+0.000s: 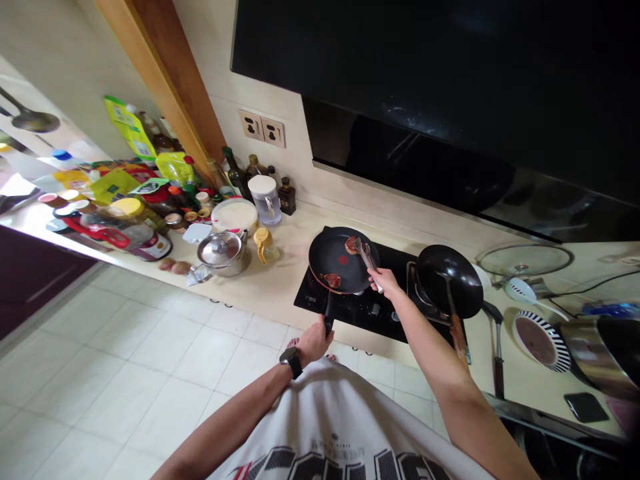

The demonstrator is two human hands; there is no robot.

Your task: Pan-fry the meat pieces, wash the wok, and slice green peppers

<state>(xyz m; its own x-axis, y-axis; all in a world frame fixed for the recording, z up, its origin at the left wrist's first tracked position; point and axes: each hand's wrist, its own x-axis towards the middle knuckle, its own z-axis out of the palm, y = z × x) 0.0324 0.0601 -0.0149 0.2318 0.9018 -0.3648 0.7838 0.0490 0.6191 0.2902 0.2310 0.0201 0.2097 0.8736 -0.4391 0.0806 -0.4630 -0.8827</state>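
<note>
My left hand (315,339) is wrapped round the black handle of a frying pan (325,250), which sits on the left side of the black cooktop (310,297). In my right hand (384,281) is a pair of metal tongs (369,257), their tips at a browned piece of meat (353,245) near the pan's far right edge. Whether the tips grip that piece or only touch it, I cannot tell. Another browned piece of meat (331,280) lies near the pan's front rim, close to the handle.
Right of the pan stands a black wok (450,280) with a utensil in it. A dark range hood (430,160) juts out above. To the left are a lidded steel pot (223,257), a yellow-topped jar (264,245), a clear pitcher (265,200) and several bottles. A striped bowl (543,340) stands far right.
</note>
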